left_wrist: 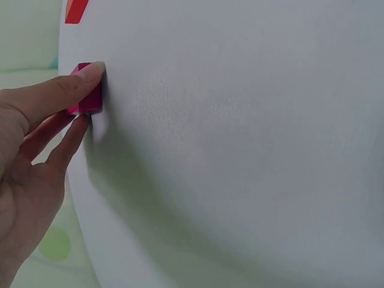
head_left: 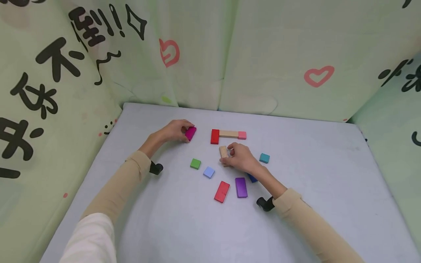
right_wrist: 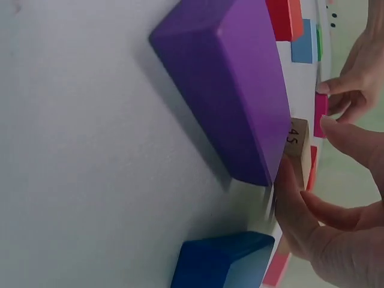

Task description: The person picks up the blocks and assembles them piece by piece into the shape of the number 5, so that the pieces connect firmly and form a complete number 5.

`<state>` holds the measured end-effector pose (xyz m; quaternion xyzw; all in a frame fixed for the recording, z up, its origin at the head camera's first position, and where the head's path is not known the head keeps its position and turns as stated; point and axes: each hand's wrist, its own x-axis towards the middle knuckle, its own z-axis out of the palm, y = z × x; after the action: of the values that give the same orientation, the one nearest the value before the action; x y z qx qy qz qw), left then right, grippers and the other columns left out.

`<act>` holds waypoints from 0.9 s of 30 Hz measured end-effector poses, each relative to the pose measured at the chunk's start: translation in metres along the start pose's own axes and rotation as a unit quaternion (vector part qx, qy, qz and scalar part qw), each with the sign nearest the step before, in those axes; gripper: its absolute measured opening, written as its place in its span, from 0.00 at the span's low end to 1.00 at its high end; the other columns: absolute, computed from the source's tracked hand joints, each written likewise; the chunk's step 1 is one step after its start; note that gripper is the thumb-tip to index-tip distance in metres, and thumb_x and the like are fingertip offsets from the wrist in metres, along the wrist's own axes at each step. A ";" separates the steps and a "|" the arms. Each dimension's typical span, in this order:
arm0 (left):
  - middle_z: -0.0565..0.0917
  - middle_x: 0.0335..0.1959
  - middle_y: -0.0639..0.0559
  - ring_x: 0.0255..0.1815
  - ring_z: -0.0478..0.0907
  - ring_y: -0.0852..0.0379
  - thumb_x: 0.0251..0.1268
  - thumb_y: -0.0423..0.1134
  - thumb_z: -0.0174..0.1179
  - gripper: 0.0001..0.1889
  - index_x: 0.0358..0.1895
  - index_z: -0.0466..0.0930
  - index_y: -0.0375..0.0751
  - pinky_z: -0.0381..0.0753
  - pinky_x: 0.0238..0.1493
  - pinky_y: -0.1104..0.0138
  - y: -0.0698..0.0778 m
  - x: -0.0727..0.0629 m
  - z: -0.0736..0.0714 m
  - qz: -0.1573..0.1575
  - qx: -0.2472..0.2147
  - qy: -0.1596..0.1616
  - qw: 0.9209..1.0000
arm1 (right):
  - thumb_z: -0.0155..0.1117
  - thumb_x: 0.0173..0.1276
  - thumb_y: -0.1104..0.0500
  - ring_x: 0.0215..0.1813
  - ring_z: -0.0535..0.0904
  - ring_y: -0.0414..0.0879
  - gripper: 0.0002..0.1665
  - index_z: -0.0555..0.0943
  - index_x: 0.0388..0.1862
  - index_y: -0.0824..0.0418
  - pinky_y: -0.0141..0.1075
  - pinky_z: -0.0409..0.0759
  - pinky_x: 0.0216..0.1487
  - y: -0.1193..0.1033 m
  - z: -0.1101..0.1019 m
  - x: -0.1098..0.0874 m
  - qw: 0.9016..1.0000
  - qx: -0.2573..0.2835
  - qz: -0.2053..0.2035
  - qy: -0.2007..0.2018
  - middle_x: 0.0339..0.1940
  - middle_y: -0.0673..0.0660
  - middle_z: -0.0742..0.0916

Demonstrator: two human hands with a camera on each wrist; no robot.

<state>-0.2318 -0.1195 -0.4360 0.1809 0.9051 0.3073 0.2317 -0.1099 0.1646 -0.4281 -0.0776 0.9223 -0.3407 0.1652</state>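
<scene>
- Pinching with the left hand (head_left: 176, 130) the magenta block (head_left: 190, 133) by its two ends, probably for keeping it from turning; whether lifted or resting on the table (head_left: 184, 226), cannot tell.
- Gripping with the right hand (head_left: 242, 157) the small wooden block (head_left: 223, 151) between curled fingers, probably for guiding its position with care.
- Beyond the right hand, in one touching row: upper red block (head_left: 215, 136) set crosswise, wooden bar (head_left: 228, 134), pink block (head_left: 242, 135); likely aligned on purpose.
- Nearer to the body, spread apart, perhaps for easy reach: green block (head_left: 195, 163), light-blue block (head_left: 208, 172), lower red block (head_left: 222, 192), purple block (head_left: 241, 187).
- Near the right wrist: teal block (head_left: 264, 158) and partly hidden dark-blue block (head_left: 252, 178).
</scene>
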 end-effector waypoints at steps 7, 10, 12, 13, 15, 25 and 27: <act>0.78 0.65 0.38 0.61 0.76 0.43 0.59 0.33 0.75 0.38 0.73 0.71 0.34 0.79 0.65 0.55 -0.002 -0.002 0.003 0.018 0.002 0.007 1.000 | 0.73 0.67 0.56 0.42 0.77 0.51 0.32 0.75 0.61 0.77 0.36 0.78 0.39 -0.005 0.008 0.003 1.000 -0.006 0.006 0.027 0.47 0.67 0.83; 0.77 0.66 0.38 0.60 0.77 0.43 0.58 0.33 0.76 0.38 0.72 0.72 0.33 0.79 0.64 0.55 0.000 -0.004 0.005 0.024 0.009 0.007 1.000 | 0.73 0.67 0.57 0.43 0.78 0.52 0.31 0.76 0.60 0.77 0.37 0.80 0.39 -0.005 0.008 0.003 0.999 -0.017 0.004 0.033 0.47 0.67 0.84; 0.76 0.66 0.37 0.60 0.77 0.43 0.57 0.34 0.76 0.38 0.72 0.72 0.32 0.79 0.64 0.55 0.001 -0.005 0.007 0.026 0.014 0.009 1.000 | 0.72 0.67 0.59 0.43 0.79 0.53 0.31 0.76 0.60 0.78 0.37 0.80 0.38 -0.005 0.007 0.003 0.999 -0.021 -0.001 0.035 0.47 0.68 0.84; 0.76 0.66 0.37 0.60 0.77 0.43 0.57 0.34 0.76 0.38 0.72 0.72 0.32 0.79 0.63 0.55 0.002 -0.007 0.007 0.027 0.017 0.010 0.999 | 0.72 0.67 0.59 0.42 0.79 0.53 0.30 0.76 0.60 0.78 0.37 0.81 0.38 -0.005 0.007 0.004 0.999 -0.023 -0.004 0.034 0.47 0.68 0.84; 0.76 0.67 0.36 0.60 0.77 0.43 0.57 0.34 0.77 0.38 0.72 0.72 0.31 0.80 0.63 0.55 0.005 -0.009 0.009 0.030 0.023 0.011 0.999 | 0.70 0.67 0.60 0.41 0.79 0.52 0.29 0.76 0.60 0.78 0.36 0.80 0.36 -0.006 0.007 0.005 0.999 -0.028 -0.007 0.030 0.47 0.69 0.84; 0.77 0.65 0.37 0.55 0.77 0.46 0.58 0.38 0.77 0.38 0.71 0.73 0.30 0.81 0.58 0.60 0.020 -0.018 0.022 0.042 0.045 0.007 0.998 | 0.65 0.66 0.63 0.39 0.80 0.51 0.24 0.81 0.60 0.74 0.38 0.81 0.38 -0.005 0.003 0.003 0.998 -0.057 -0.026 0.030 0.49 0.66 0.87; 0.78 0.64 0.37 0.55 0.77 0.46 0.58 0.38 0.77 0.38 0.71 0.73 0.30 0.82 0.57 0.60 0.022 -0.020 0.025 0.044 0.047 0.006 0.998 | 0.65 0.66 0.64 0.40 0.80 0.51 0.23 0.82 0.58 0.73 0.39 0.81 0.39 -0.004 0.003 0.003 0.997 -0.063 -0.036 0.034 0.48 0.66 0.87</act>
<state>-0.1982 -0.1007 -0.4329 0.2293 0.9109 0.2758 0.2040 -0.1118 0.1591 -0.4282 -0.1091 0.9435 -0.2904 0.1162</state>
